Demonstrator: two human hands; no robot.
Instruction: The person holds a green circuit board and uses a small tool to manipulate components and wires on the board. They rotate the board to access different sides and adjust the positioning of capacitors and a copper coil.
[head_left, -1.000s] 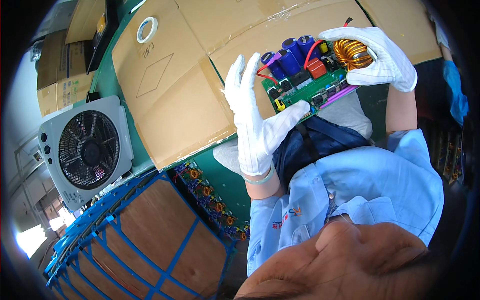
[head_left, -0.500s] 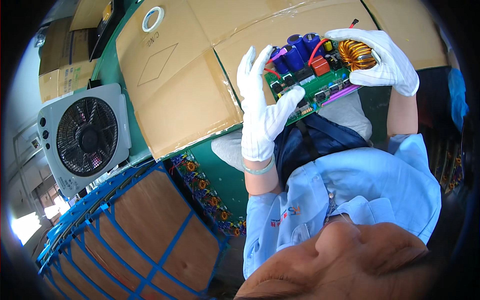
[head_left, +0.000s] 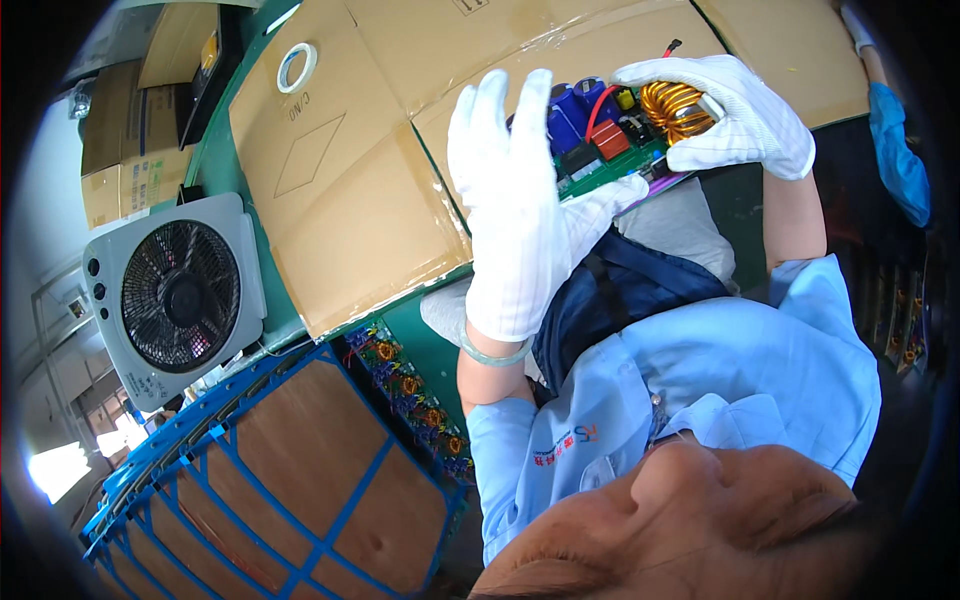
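A green circuit board is held up at a tilt above the cardboard's near edge. Blue cylindrical capacitors, a red block-shaped part, a red wire and a copper-wound toroidal coil stand on it. At the board's right end, my white-gloved right hand is closed around the coil and the board's edge. My gloved left hand is in front of the board's left end and hides it. Its fingers stretch upward, and its thumb reaches along the lower edge; whether the thumb touches is unclear.
Flattened cardboard covers the green table, with a tape roll on it. A grey box fan stands to the left. Below it is a blue-framed rack, beside more boards with coils. Another person's blue sleeve shows far right.
My left hand has come off its grip around the board's left end and risen in front of it, fingers straighter. Board and right hand have shifted slightly left in view. A sleeve appears far right.
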